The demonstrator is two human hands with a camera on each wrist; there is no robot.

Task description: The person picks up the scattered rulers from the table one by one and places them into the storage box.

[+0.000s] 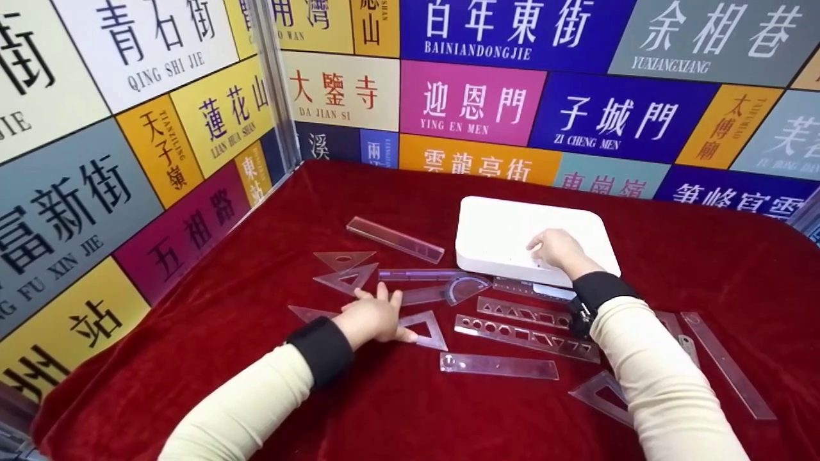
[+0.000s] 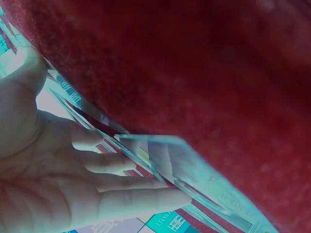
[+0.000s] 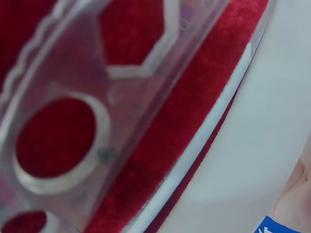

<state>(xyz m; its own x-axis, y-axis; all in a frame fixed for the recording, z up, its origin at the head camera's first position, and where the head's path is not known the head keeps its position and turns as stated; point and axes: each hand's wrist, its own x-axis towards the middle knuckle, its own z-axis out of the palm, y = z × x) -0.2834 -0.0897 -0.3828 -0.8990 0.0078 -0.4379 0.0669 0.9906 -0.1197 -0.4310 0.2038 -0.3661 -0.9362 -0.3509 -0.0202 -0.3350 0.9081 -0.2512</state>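
Red cloth (image 1: 256, 320), left grip (image 1: 375, 317) spread flat on clear triangle (image 1: 424, 330), right grip (image 1: 556, 248) loosely curled on white box (image 1: 496, 237).

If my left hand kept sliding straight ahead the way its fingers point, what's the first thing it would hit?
Most likely the clear protractor. The left hand lies flat on the red cloth, fingers pointing up and to the right, and the protractor with the rulers beside it lies just beyond them. Depth is hard to judge here.

Rulers (image 1: 500, 365) lie scattered on the cloth (image 1: 192, 358) before the box (image 1: 500, 237).
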